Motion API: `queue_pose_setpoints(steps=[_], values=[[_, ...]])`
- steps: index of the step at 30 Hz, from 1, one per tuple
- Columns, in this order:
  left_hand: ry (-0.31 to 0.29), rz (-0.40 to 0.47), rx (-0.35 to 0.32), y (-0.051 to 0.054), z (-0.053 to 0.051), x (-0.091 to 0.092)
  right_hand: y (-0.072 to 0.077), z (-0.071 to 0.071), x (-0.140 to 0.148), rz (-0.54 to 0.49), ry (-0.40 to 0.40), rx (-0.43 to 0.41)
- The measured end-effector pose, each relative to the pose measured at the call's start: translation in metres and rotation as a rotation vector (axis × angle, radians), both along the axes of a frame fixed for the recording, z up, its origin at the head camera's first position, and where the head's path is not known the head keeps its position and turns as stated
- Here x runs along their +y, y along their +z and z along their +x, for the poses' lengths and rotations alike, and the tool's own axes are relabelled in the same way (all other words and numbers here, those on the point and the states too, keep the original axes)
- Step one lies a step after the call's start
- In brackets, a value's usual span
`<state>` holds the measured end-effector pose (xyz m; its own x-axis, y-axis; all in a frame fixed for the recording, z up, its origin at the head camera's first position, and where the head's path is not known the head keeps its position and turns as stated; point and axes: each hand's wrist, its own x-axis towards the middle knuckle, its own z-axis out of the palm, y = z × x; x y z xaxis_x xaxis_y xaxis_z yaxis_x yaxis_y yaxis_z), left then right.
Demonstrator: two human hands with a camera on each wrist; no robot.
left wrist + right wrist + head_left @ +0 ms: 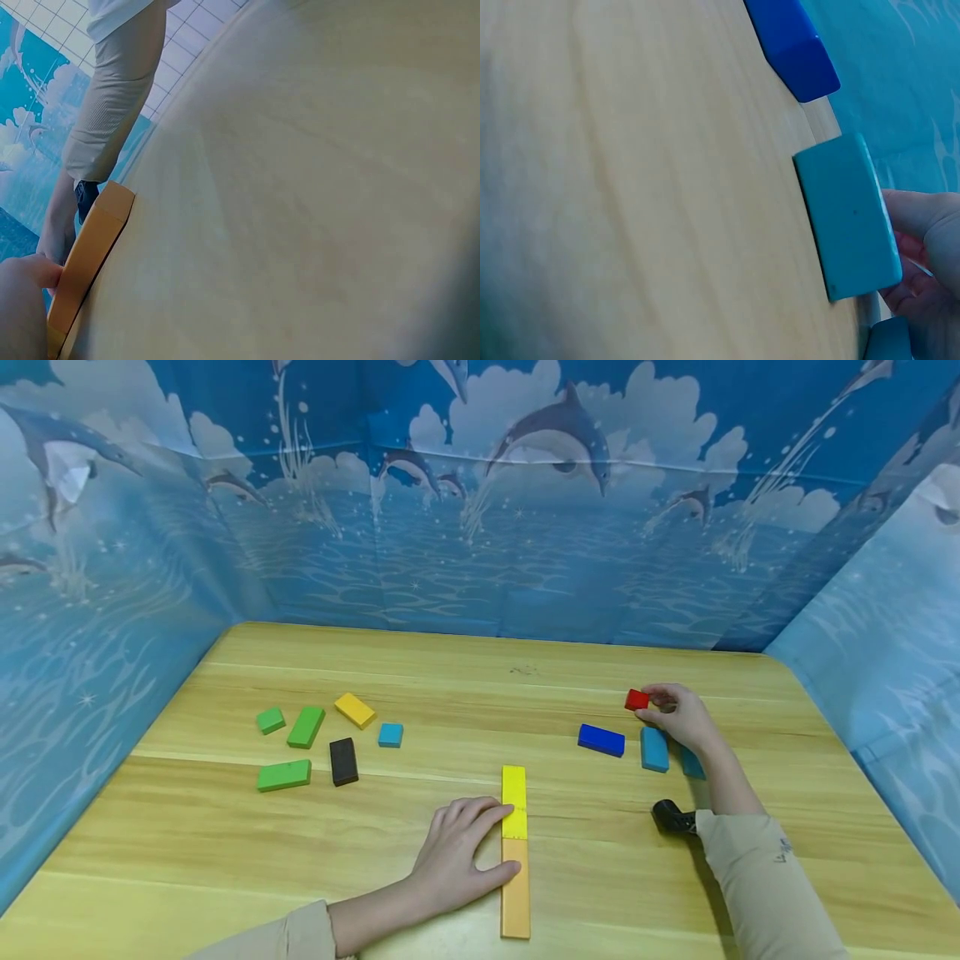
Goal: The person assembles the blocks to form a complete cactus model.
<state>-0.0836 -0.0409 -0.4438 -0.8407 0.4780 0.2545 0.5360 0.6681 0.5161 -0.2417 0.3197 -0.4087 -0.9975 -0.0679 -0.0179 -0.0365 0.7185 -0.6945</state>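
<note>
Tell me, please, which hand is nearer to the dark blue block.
Right: the right hand is to the right of the dark blue block and slightly farther back; the left hand is farther off, to its left and front.

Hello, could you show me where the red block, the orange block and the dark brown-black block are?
Red block [637, 699]: head view, middle of its visible surface.
Orange block [515, 906]: head view, top face, toward its near end.
Dark block [343, 761]: head view, middle of its top face.
</note>
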Motion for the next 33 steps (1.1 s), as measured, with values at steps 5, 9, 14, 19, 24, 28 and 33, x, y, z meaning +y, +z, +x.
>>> queue_pose_setpoints(steps=[5, 9, 14, 19, 24, 28, 33], values=[[-0.001, 0.002, -0.006, 0.0, 0.0, 0.0, 0.0, 0.0, -0.001, -0.002, -0.014, -0.012], [-0.001, 0.003, -0.007, -0.001, 0.0, 0.0, 0.002, 0.0, -0.002, -0.003, -0.003, 0.0], [0.001, -0.001, -0.007, -0.001, 0.0, 0.0, 0.008, 0.001, -0.014, -0.034, 0.069, 0.075], [0.004, 0.001, -0.006, 0.0, 0.0, 0.0, 0.013, 0.002, -0.04, -0.094, 0.166, 0.132], [0.004, 0.002, -0.005, 0.0, 0.0, 0.0, 0.012, 0.007, -0.072, -0.135, 0.259, 0.15], [0.004, -0.001, 0.0, 0.0, 0.0, 0.0, 0.01, 0.014, -0.098, -0.149, 0.334, 0.159], [0.004, -0.004, 0.002, 0.0, -0.001, 0.0, 0.008, 0.025, -0.125, -0.146, 0.388, 0.14]])
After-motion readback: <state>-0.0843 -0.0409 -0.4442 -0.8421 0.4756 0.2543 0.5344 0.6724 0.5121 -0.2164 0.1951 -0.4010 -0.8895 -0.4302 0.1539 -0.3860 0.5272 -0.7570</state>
